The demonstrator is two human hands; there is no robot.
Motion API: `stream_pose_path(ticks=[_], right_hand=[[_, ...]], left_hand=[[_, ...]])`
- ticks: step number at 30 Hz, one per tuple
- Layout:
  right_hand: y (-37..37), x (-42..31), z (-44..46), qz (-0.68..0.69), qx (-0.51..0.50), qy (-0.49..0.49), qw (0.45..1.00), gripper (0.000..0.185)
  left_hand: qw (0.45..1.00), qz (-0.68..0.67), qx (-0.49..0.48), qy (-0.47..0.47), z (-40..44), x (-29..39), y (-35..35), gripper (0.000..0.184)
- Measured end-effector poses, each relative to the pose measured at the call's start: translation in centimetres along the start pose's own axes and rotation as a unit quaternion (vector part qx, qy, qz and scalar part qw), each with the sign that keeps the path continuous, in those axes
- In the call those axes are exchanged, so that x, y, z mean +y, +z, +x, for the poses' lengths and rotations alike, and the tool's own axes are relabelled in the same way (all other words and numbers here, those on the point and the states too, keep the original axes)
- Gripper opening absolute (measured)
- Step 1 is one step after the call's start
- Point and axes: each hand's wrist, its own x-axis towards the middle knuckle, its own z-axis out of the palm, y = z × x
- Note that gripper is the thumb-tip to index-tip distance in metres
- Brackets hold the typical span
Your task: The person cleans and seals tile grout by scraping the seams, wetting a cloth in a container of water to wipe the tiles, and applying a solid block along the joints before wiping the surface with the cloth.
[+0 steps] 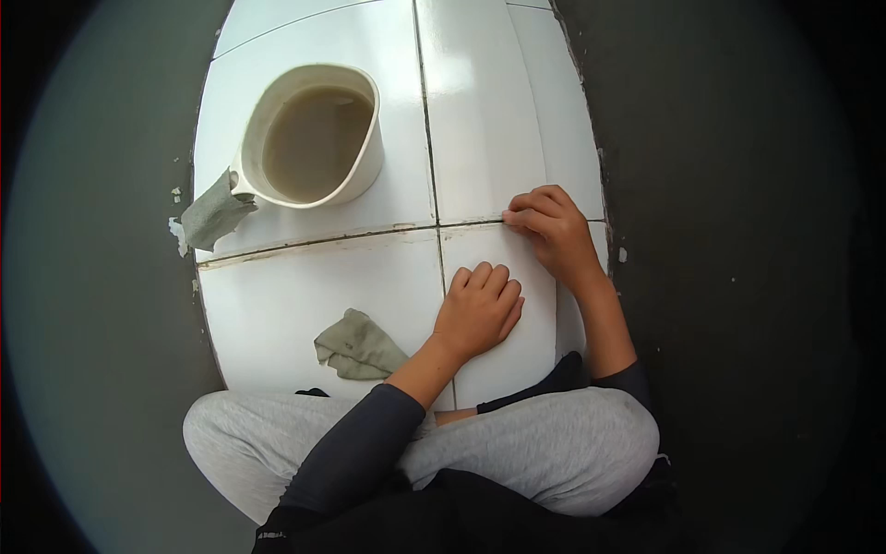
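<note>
My right hand (552, 231) is closed in a pinch, its fingertips at the dark grout line (475, 222) between the white tiles. Whatever sits between those fingertips is too small or hidden to make out. Just below and to its left, my left hand (477, 309) rests knuckles-up on a tile, fingers curled in; nothing shows in it. A crumpled grey-green cloth (358, 346) lies on the tile left of my left wrist. Farther up on the left stands a white dipper (367, 166) holding murky brownish water (316, 138). Another grey-green cloth (217, 212) drapes over its handle.
White tiles (323, 277) form the raised-looking surface in front of me, with brown stains along the cross grout line. Dark grey floor (720, 277) borders it on both sides. White flakes (178, 235) lie along the edges. My crossed legs (554, 443) are at the near end.
</note>
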Motion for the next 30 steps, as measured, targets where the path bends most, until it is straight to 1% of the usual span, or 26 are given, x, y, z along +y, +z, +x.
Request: stream_pose_path(ticks=[1,3,5,6,9,11,13,14,15,17,18,20,21,23,24,26,28,29,30], right_hand=[[0.8,-1.1,0.8,0.002,-0.015,-0.020,1.000,0.018],[3.4,-2.5,1.8,0.010,0.000,-0.073,0.997,0.017],[3.0,-2.2,2.0,0.008,-0.007,-0.074,0.997,0.014],[2.7,-1.9,1.9,0.007,-0.015,-0.072,0.997,0.012],[0.3,-0.3,0.6,0.004,-0.031,0.021,0.999,0.014],[0.4,0.0,0.3,0.005,-0.025,0.027,0.999,0.014],[1.5,-1.1,1.3,0.018,-0.027,-0.016,0.999,0.015],[2.3,-2.2,2.1,0.016,-0.028,-0.053,0.998,0.012],[3.4,-2.8,2.6,0.015,-0.047,-0.070,0.996,0.010],[4.1,-3.7,3.2,0.001,-0.050,-0.098,0.994,0.008],[3.7,-3.5,3.0,0.001,-0.049,-0.099,0.994,0.008],[2.2,-2.0,2.2,0.022,-0.054,-0.052,0.997,0.006],[1.5,-1.0,1.5,0.036,-0.040,-0.012,0.998,0.005],[-0.3,0.3,0.4,0.023,-0.032,0.028,0.999,0.007],[-0.1,0.0,0.6,0.026,-0.034,0.030,0.999,0.007],[0.5,-0.8,1.3,0.006,-0.036,0.008,0.999,0.010],[2.7,-2.2,3.0,0.034,-0.044,-0.052,0.997,0.013],[3.6,-3.0,3.8,0.049,-0.055,-0.078,0.994,0.014],[3.9,-3.5,4.0,0.049,-0.055,-0.080,0.994,0.014]], left_hand=[[1.000,0.000,0.003,0.003,0.1,0.0,0.1,0.014],[0.999,-0.003,0.042,0.010,0.0,-0.1,0.3,0.013],[0.999,-0.005,0.044,0.006,0.0,-0.1,0.3,0.013],[0.999,-0.002,0.038,0.007,0.0,-0.1,0.3,0.013],[1.000,-0.007,0.020,0.007,0.0,-0.1,0.0,0.015],[1.000,-0.006,0.015,0.008,0.0,-0.1,-0.1,0.015],[1.000,-0.001,0.017,0.003,0.0,0.0,0.0,0.014],[0.999,-0.006,0.038,0.007,-0.1,-0.1,0.5,0.015],[0.999,-0.007,0.040,0.011,-0.3,-0.3,0.6,0.015],[1.000,-0.011,-0.004,0.003,-0.7,-0.4,0.7,0.015],[0.999,-0.018,0.030,0.010,-0.3,-0.3,0.4,0.014],[1.000,-0.013,0.026,0.009,0.0,0.0,0.1,0.014],[1.000,-0.008,0.020,0.005,0.0,0.0,0.1,0.014],[1.000,-0.003,0.014,0.008,0.1,-0.1,0.0,0.015],[1.000,-0.004,0.009,0.005,0.0,-0.1,-0.1,0.014],[1.000,-0.009,0.004,0.007,0.0,0.0,0.1,0.014],[0.999,-0.012,0.040,0.007,-0.1,-0.1,0.5,0.015],[0.999,-0.010,0.042,0.009,-0.2,-0.2,0.5,0.015],[1.000,-0.011,0.027,0.010,-0.4,-0.3,0.3,0.016]])
